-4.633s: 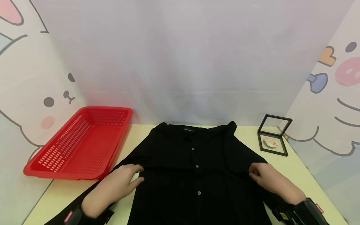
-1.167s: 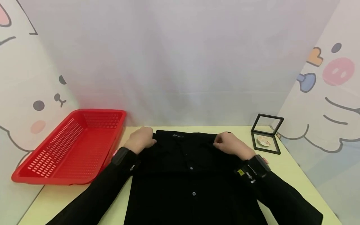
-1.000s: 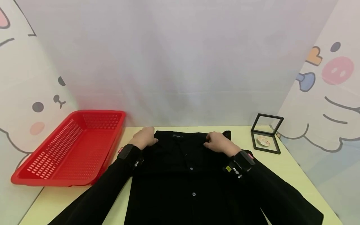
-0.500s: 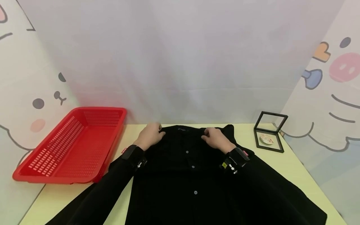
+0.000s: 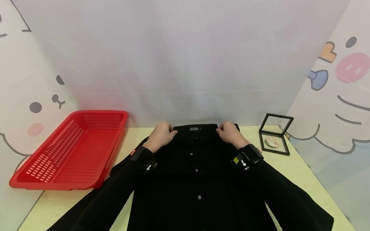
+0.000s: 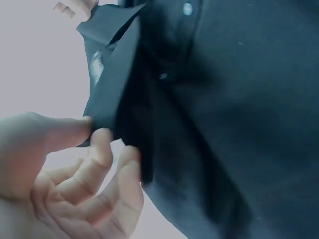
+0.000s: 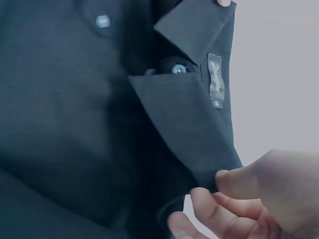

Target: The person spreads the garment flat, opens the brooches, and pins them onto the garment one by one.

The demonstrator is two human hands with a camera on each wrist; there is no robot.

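Observation:
A black button-up shirt (image 5: 185,183) lies front up on the table, its collar toward the back wall. My left hand (image 5: 161,136) pinches the left end of the collar (image 6: 112,84) between thumb and index finger. At the other end, my right hand (image 5: 231,134) pinches the collar the same way. Between the hands, the inner neck label (image 7: 216,77) shows in the right wrist view, and the collar flaps stand a little apart. Pale buttons (image 5: 199,197) run down the front. My forearms cover parts of the shirt's sides and sleeves.
A red plastic basket (image 5: 105,160) stands at the left of the pale yellow table (image 5: 57,205). At the back right is a black open frame (image 5: 274,150) with a small round patterned object (image 5: 272,141) in it. A white curtain hangs behind.
Both hands moved from beside the shirt up to its collar. In the last half second the collar has been raised and its ends drawn up, with the label showing more clearly.

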